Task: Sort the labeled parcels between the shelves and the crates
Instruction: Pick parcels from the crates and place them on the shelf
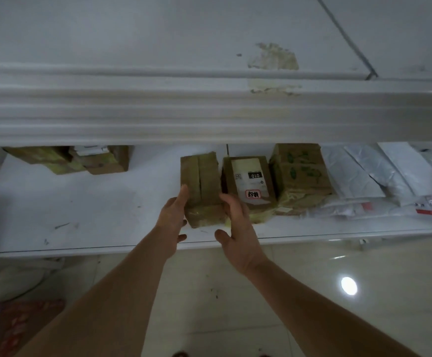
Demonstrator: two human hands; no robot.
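Bracketing the taped box [202,189] near the shelf's [80,222] front edge, my left hand [172,217] and right hand [238,228] press flat-fingered against its sides, steadying it squarely beside the labeled parcel [248,180].

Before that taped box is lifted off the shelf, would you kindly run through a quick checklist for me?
1. Left hand flat on the taped box: ok.
2. Right hand against its other side: ok.
3. Gap to the labelled box: not ok, tight; right fingers squeezed between.
4. Shelf bare to the left: ok.
5. Label on the taped box: cannot tell.
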